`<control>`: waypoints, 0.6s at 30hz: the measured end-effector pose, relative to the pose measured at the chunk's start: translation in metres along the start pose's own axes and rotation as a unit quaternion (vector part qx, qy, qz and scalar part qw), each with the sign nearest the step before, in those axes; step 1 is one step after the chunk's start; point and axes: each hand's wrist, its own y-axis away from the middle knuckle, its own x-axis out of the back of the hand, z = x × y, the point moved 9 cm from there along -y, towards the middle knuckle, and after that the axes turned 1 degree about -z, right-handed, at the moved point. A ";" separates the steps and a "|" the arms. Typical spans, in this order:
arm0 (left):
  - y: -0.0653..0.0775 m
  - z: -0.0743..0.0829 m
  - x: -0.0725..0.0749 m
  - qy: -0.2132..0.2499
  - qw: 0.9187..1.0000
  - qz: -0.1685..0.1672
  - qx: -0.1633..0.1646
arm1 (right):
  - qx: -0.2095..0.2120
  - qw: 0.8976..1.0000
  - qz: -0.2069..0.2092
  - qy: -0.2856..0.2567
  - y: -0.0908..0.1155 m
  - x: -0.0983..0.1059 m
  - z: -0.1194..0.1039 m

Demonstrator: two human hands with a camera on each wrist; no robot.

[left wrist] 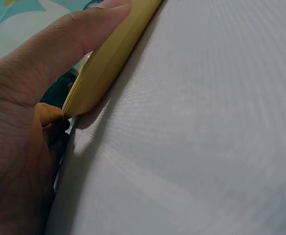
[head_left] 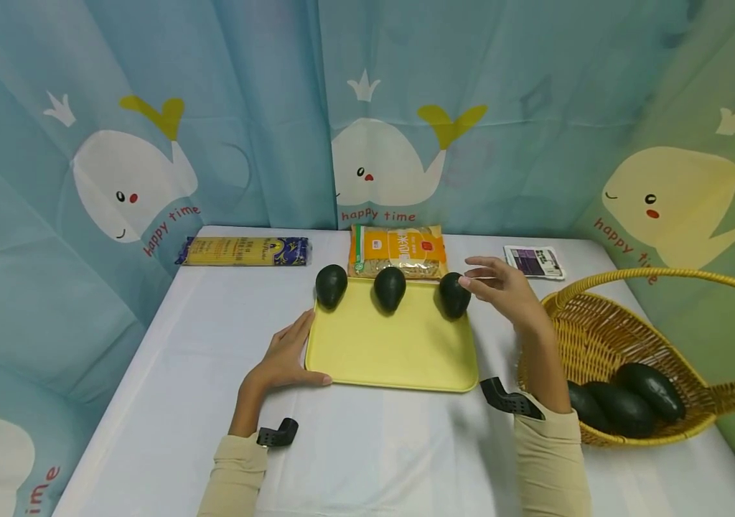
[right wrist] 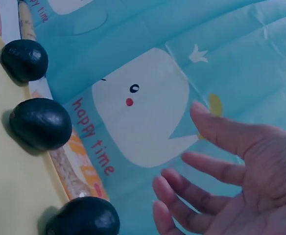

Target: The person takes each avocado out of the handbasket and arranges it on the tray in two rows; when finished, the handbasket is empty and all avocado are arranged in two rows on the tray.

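Three dark green avocados lie along the far edge of a yellow tray [head_left: 393,352]: a left one [head_left: 331,286], a middle one [head_left: 390,289] and a right one [head_left: 454,295]. My left hand [head_left: 282,357] rests against the tray's near left corner, its fingers along the left side and its thumb [left wrist: 79,39] on the front rim. My right hand [head_left: 503,293] is beside the right avocado, fingers spread and loosely bent. In the right wrist view that hand [right wrist: 231,181] holds nothing, apart from the avocado [right wrist: 86,218].
A wicker basket [head_left: 606,323] with a tall handle stands at the right, with three dark avocados [head_left: 626,406] inside. Behind the tray lies an orange grain bag [head_left: 400,250]. A noodle pack [head_left: 245,251] lies back left, a small packet [head_left: 534,262] back right. Whale-print curtains surround the white table.
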 end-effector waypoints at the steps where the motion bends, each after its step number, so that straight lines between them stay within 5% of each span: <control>1: 0.000 0.000 0.000 0.001 1.000 0.001 -0.001 | 0.004 1.000 -0.012 -0.006 0.001 -0.001 -0.001; 18: -0.001 -0.001 -0.002 -0.003 1.000 0.001 0.001 | 0.101 0.976 -0.182 0.055 0.052 0.006 -0.020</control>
